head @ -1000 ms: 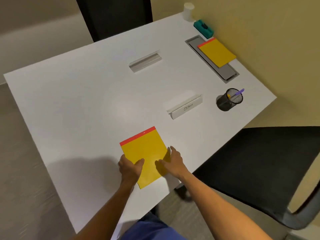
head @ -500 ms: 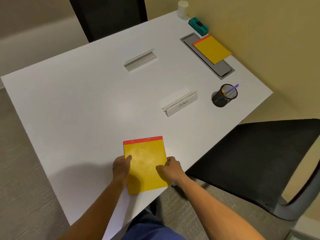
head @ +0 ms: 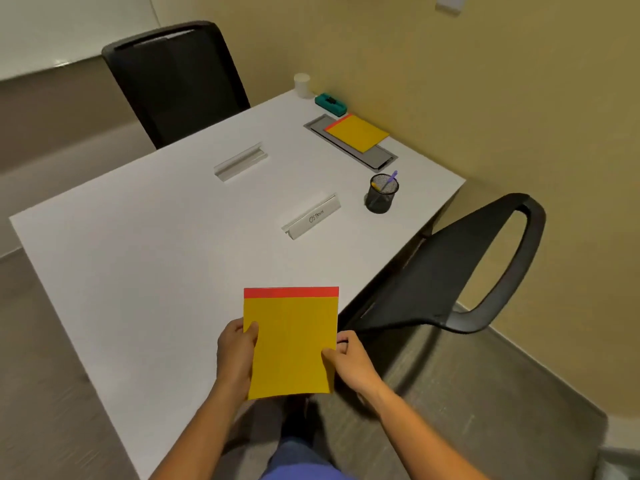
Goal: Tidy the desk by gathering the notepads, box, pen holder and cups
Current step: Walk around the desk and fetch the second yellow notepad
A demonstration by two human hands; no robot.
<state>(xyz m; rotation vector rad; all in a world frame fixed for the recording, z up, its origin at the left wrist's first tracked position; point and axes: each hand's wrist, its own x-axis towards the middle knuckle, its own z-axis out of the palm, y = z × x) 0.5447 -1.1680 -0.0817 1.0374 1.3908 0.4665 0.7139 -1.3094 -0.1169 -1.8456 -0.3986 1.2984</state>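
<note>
Yellow notepad (head: pixel 291 341) held above the near worktop (head: pixel 138 271) edge: left hand (head: pixel 235 355) and right hand (head: pixel 349 362) fingers pinch its side edges. Second notepad (head: pixel 358 132), pen holder (head: pixel 381 194), cup (head: pixel 302 84) at far right

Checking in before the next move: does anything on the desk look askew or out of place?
Nothing spilled or damaged. The one oddity: the second yellow notepad lies skewed, partly over the grey cable tray. The other notepad is held by left hand and right hand.
</note>
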